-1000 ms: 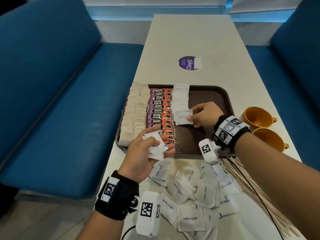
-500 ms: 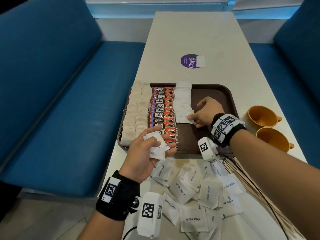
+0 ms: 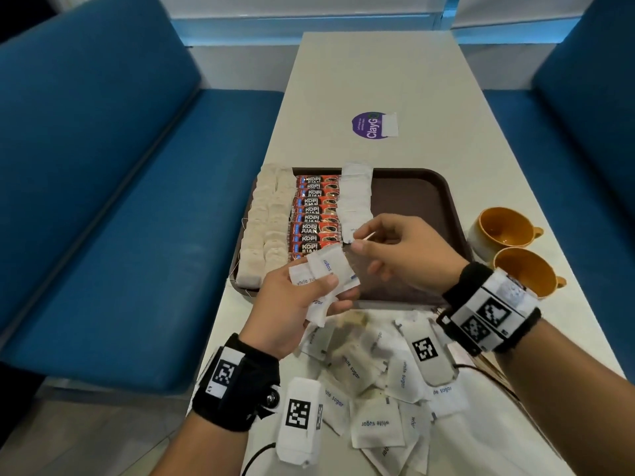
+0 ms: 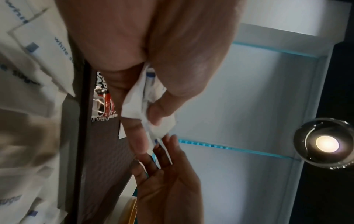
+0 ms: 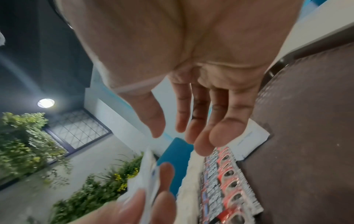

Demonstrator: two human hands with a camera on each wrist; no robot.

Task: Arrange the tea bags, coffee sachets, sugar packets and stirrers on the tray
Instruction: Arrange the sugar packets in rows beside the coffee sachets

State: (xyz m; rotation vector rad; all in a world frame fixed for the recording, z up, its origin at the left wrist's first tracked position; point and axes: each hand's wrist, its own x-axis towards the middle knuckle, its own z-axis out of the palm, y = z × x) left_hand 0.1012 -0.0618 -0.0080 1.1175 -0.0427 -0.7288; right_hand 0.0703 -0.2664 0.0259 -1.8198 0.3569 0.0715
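Note:
A brown tray (image 3: 415, 197) holds two columns of tea bags (image 3: 268, 228), a column of red coffee sachets (image 3: 316, 214) and a column of white sugar packets (image 3: 355, 197). My left hand (image 3: 335, 290) hovers at the tray's near edge and grips a few sugar packets (image 3: 326, 269), pinched between thumb and fingers (image 4: 159, 109). My right hand (image 3: 359, 238) hangs over the tray just right of them, fingers (image 5: 220, 133) relaxed, holding nothing. Many loose sugar packets (image 3: 374, 424) lie on the table in front of the tray. The stirrers (image 3: 486, 365) are mostly hidden under my right wrist.
Two orange cups (image 3: 505, 228) (image 3: 525, 273) stand right of the tray. A purple sticker (image 3: 369, 125) is on the table beyond it. Blue benches (image 3: 120, 201) flank the narrow table. The tray's right half (image 5: 306, 136) is bare.
My right hand laid a sugar packet at the near end of the tray's sugar column, let go, and drew back toward my left hand. The left hand lifted its packets slightly.

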